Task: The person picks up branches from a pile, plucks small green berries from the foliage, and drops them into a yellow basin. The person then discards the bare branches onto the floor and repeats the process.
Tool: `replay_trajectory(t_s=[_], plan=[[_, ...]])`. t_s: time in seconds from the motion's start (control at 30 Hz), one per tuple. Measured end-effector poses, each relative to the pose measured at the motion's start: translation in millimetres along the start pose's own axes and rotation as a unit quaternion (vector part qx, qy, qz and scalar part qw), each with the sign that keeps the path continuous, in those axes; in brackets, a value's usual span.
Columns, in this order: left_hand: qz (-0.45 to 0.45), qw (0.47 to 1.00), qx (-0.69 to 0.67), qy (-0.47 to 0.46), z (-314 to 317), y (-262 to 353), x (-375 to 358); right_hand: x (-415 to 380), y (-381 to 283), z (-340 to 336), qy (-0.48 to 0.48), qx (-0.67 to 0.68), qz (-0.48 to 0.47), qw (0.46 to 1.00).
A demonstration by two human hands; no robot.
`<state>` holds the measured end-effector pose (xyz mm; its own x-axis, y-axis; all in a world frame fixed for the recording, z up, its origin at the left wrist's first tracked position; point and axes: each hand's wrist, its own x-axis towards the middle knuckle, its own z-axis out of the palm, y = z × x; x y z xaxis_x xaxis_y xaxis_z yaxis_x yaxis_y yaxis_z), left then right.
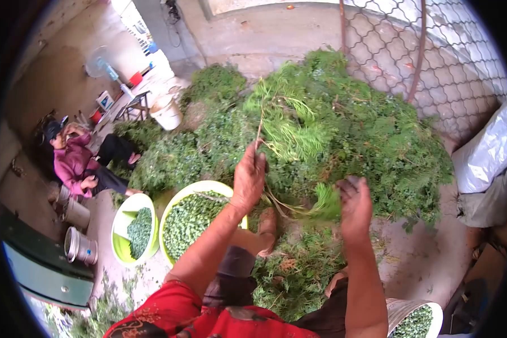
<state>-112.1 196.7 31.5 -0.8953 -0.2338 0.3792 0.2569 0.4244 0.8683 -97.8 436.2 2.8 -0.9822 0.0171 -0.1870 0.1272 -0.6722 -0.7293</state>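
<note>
My left hand [248, 177] is closed around the woody stem of a leafy green branch [290, 121]. Its feathery top spreads above my fist, over the big heap of cut branches [372, 135]. A lower shoot of it [321, 204] bends right, its leafy tip blurred beside my other hand. My right hand [356, 208] is raised there with fingers loosely bent and apart; I see nothing gripped in it. Below my left forearm stands a yellow-green bucket [164, 225] full of small green berries or pods [194, 225].
Another yellow-green bucket [118, 234] stands beside it, partly filled. A white bucket [436, 321] of green pieces is at lower right. More branches [298, 270] lie between my feet. A seated person [73, 158] is at left; a wire mesh gate [445, 62] and white sacks [484, 152] are at right.
</note>
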Motion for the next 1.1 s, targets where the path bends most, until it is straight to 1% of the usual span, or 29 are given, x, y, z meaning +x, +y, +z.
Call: replay_trajectory(t_s=[0.03,0.1,0.17,0.23,0.3,0.33,0.37,0.4,0.43,0.47,0.5,0.53,0.57,0.6,0.63,0.67,0.7,0.73,0.77,0.8,0.83,0.87,0.9,0.93,0.97,1.0,1.03,1.07,1.1], plan=[[0.009,0.997,0.076,0.02,-19.9,-3.0,4.8,6.0,1.8,-4.8,0.024,0.024,-0.018,0.999],[0.03,0.969,0.239,0.057,-64.5,8.6,0.8,2.0,-8.3,-0.6,0.078,-0.003,-0.015,0.997],[-0.004,0.961,0.275,0.023,-126.5,5.1,-11.9,7.4,-8.6,-16.3,0.046,0.025,-0.021,0.998],[-0.007,0.919,0.395,0.018,-223.6,-47.2,-33.2,15.6,-10.1,-29.8,0.019,0.07,0.005,0.997],[-0.09,0.895,0.433,0.055,-305.3,-26.8,-86.4,25.4,-9.8,-41.5,-0.014,0.081,0.017,0.996],[-0.065,0.876,0.476,0.043,-355.1,-21.0,-125.1,28.7,-9.7,-43.6,-0.026,0.08,0.022,0.996],[0.104,0.81,0.575,-0.053,-473.2,-76.8,-180.4,29.4,-10.2,-44.4,-0.034,0.079,0.022,0.996],[-0.209,0.721,0.659,-0.048,-508.8,-39.5,-227.7,28.9,-11.1,-43.2,-0.043,0.081,0.025,0.995],[-0.298,0.622,0.722,-0.05,-542.7,-9.3,-284.1,27.3,-8.0,-40.7,-0.042,0.078,0.03,0.996],[-0.578,0.476,0.661,-0.043,-504.8,58.0,-279.2,24.6,-8.5,-36.6,-0.049,0.091,0.039,0.994],[-0.579,0.301,0.734,-0.188,-626.7,24.9,-381.5,22.4,-12.6,-33.2,-0.051,0.104,0.04,0.992],[-0.621,0.271,0.718,-0.158,-638.8,37.1,-411.3,22.6,-12.7,-32.4,-0.05,0.119,0.049,0.99],[-0.651,0.271,0.703,-0.095,-614.0,58.2,-407.7,20.9,-15.3,-31.0,-0.047,0.14,0.048,0.988],[-0.661,0.283,0.693,-0.048,-588.2,64.6,-395.4,21.2,-18.4,-32.6,-0.051,0.152,0.037,0.986],[-0.656,0.309,0.689,-0.013,-561.5,61.4,-373.6,19.5,-22.1,-32.7,-0.038,0.168,0.012,0.985],[-0.637,0.355,0.684,0.006,-539.7,49.3,-344.4,16.4,-29.2,-28.0,0.026,0.152,-0.02,0.988],[-0.619,0.423,0.661,0.015,-504.8,37.4,-302.9,14.1,-35.3,-28.2,0.084,0.14,-0.047,0.985],[-0.588,0.509,0.629,0.025,-487.4,7.1,-270.1,14.0,-41.8,-37.6,0.091,0.133,-0.056,0.985],[-0.393,0.536,0.746,-0.037,-569.4,-100.6,-287.6,15.5,-46.3,-45.7,0.127,0.157,-0.075,0.976],[-0.311,0.666,0.678,-0.026,-528.2,-129.6,-234.9,17.3,-50.5,-53.1,0.162,0.183,-0.095,0.965],[-0.249,0.756,0.605,-0.016,-422.1,-105.1,-168.8,17.5,-55.1,-60.6,0.168,0.182,-0.104,0.963],[-0.21,0.795,0.565,-0.075,-361.6,-119.7,-116.8,15.4,-58.7,-68.6,0.174,0.201,-0.091,0.96],[-0.187,0.876,0.434,-0.096,-279.7,-101.7,-74.6,13.3,-61.1,-75.5,0.18,0.221,-0.078,0.955],[-0.114,0.877,0.45,-0.122,-236.0,-144.0,-40.8,9.2,-64.9,-74.8,0.188,0.224,-0.069,0.954],[-0.15,0.892,0.402,-0.143,-154.3,-106.1,-17.2,3.6,-66.5,-74.7,0.194,0.226,-0.074,0.952],[-0.011,0.917,0.341,-0.208,-110.2,-143.5,8.4,-2.1,-67.6,-74.4,0.176,0.214,-0.079,0.958],[-0.065,0.909,0.348,-0.218,-44.6,-132.2,22.3,-6.8,-69.0,-73.5,0.156,0.202,-0.083,0.963],[-0.095,0.895,0.322,-0.293,11.6,-113.9,40.1,-9.9,-70.3,-71.7,0.159,0.203,-0.089,0.962],[0.042,0.891,0.345,-0.292,59.1,-144.5,50.8,-12.6,-71.3,-69.6,0.152,0.203,-0.072,0.965]])
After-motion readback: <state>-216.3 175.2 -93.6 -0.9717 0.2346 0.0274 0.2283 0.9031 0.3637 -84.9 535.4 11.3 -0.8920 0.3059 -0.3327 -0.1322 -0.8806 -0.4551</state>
